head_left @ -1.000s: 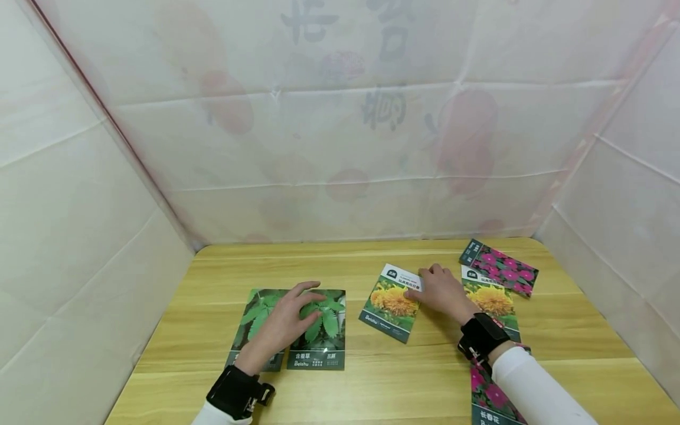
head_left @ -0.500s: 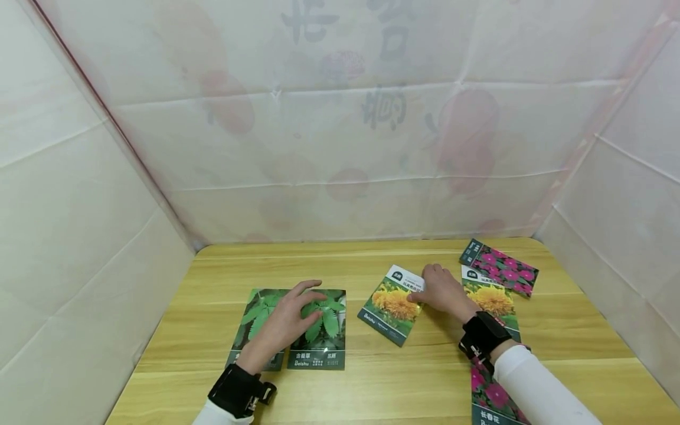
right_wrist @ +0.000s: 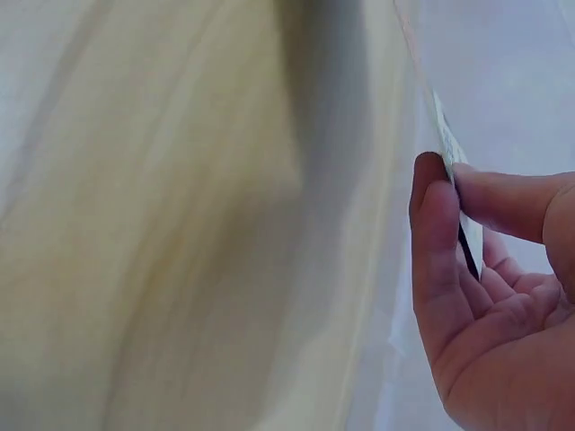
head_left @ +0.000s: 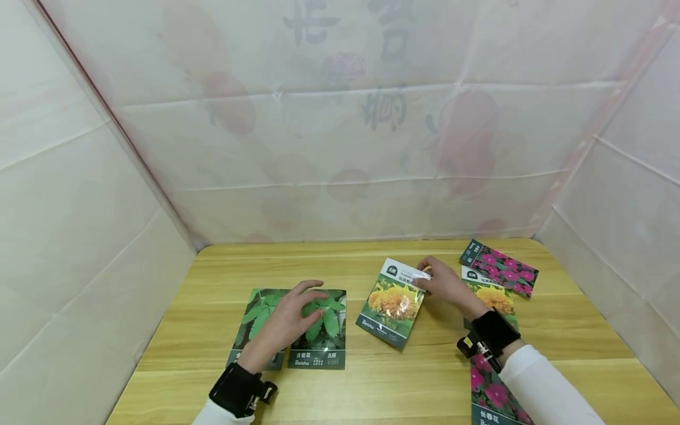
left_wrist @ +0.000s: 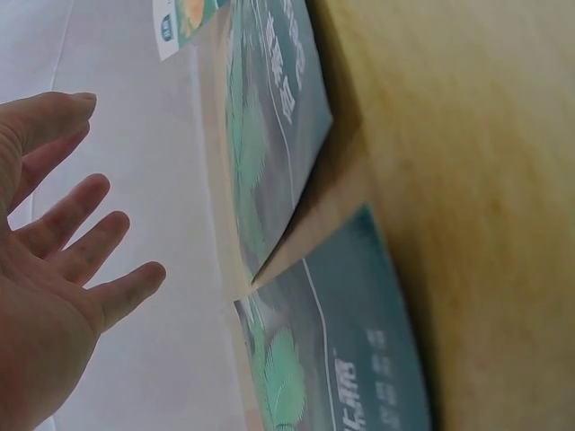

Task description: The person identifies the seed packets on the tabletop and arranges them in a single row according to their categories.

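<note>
My right hand (head_left: 446, 286) pinches the upper right corner of a seed packet with yellow flowers (head_left: 395, 304). In the right wrist view, thumb and fingers (right_wrist: 438, 233) close on the packet's thin edge (right_wrist: 472, 238), which stands up from the table. My left hand (head_left: 284, 316) hovers over two green-leaf seed packets, the left one (head_left: 252, 321) and the right one (head_left: 330, 333), lying side by side. In the left wrist view its fingers (left_wrist: 90, 242) are spread, with nothing held, apart from the packets.
Under my right forearm lie a second yellow-flower packet (head_left: 491, 301) and a pink-flower packet (head_left: 494, 395). Another pink-flower packet (head_left: 502, 268) overlaps the top of that yellow one. White patterned cloth walls (head_left: 345, 147) enclose the wooden table (head_left: 393, 389) at the back and sides.
My right hand has gone from lying at the yellow-flower packet's edge to pinching its corner and raising it, the packet tilting and shifting slightly. The left hand stays in place.
</note>
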`<state>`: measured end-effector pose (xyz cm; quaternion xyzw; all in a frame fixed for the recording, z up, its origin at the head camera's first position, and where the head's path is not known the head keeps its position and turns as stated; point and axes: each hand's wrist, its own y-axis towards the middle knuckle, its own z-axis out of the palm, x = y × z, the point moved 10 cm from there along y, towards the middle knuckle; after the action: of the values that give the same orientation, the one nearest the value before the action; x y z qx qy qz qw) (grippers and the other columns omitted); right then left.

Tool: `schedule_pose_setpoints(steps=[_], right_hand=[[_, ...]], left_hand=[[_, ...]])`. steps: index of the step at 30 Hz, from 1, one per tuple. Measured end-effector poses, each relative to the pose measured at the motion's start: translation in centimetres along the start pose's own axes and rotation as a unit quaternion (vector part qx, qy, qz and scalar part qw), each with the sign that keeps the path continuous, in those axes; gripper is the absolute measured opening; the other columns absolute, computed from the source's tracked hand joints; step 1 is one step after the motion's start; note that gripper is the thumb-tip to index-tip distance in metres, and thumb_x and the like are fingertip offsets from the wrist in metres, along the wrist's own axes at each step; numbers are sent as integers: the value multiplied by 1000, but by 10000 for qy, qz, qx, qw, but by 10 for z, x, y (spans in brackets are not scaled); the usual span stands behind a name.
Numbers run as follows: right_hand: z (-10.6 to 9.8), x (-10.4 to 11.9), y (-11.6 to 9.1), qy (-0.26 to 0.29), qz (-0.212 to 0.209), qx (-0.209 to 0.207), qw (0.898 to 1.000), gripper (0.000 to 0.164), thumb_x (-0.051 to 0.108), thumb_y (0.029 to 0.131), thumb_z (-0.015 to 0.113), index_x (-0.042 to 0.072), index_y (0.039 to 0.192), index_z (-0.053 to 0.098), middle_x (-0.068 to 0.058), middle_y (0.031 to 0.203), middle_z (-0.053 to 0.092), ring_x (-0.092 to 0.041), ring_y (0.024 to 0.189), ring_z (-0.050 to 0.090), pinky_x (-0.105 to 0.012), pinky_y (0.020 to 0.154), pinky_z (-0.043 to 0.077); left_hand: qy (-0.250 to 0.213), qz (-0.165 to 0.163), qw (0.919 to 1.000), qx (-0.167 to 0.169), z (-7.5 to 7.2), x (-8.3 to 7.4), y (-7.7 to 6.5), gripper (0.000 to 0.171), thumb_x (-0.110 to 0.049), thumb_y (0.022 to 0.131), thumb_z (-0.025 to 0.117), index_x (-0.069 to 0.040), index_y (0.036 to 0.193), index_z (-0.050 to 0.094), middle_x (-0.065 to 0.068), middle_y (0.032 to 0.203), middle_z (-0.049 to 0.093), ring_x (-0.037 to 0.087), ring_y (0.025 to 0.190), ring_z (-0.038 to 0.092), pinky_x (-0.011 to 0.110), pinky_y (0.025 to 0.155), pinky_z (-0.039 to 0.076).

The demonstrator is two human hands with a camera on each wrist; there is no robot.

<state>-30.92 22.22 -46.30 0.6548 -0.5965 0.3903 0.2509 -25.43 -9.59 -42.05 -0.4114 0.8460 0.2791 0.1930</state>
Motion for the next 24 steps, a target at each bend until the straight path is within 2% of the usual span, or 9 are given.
schedule_pose_setpoints(steps=[3,7,10,13,16,19,22,24], right_hand=[[-2,8,-2,290,-129,108,9994,35,9,102,66,-6,129,48,-18,101,68,-23,83,69,-48,79,62],[-4,18,-5,396,-205,214,9988,36,12,104,65,-3,131,46,-16,99,68,-25,87,68,-53,86,59],[-5,23,-7,443,-238,212,9985,37,14,104,65,-1,132,46,-16,98,68,-27,89,68,-52,87,59],[-7,30,-10,442,-350,201,9982,38,16,105,65,-1,133,46,-17,102,67,-27,93,68,-49,88,60],[-8,35,-13,411,-412,177,9981,38,17,105,64,0,134,46,-17,105,66,-27,96,67,-46,89,59],[-8,41,-16,481,-507,147,9974,39,17,105,65,-1,134,46,-17,102,67,-28,94,68,-50,89,59],[-6,47,-18,551,-586,131,9967,40,18,104,66,-1,133,48,-17,97,67,-28,91,68,-53,88,59],[-5,51,-19,564,-587,106,9966,40,18,104,67,-1,133,49,-17,94,67,-28,89,68,-54,87,59]], left_hand=[[-42,47,10000,-35,0,-1,0,32,-7,93,79,-5,124,72,13,145,56,36,126,60,51,95,56],[-165,85,9998,-65,0,-4,2,32,-6,93,78,-5,124,72,12,141,58,35,126,60,50,95,57],[-317,-25,9994,-124,0,-5,4,29,-7,95,77,-8,124,73,9,135,61,31,123,61,48,93,57],[-667,-268,9972,-199,1,-4,7,25,-8,98,73,-11,122,73,6,127,63,28,119,62,48,95,56],[-1141,-581,9912,-336,3,-4,10,21,-9,101,69,-12,122,72,2,120,64,23,113,64,43,97,57],[-1542,-858,9831,-492,7,-5,12,19,-10,103,67,-9,122,71,2,117,66,22,110,66,37,97,58],[-1837,-1079,9757,-514,14,-6,14,21,-12,104,66,-6,124,70,7,118,69,24,110,68,35,95,58],[-2013,-1189,9713,-434,20,-7,16,22,-13,104,65,-6,124,69,8,117,70,26,107,69,37,90,59]])
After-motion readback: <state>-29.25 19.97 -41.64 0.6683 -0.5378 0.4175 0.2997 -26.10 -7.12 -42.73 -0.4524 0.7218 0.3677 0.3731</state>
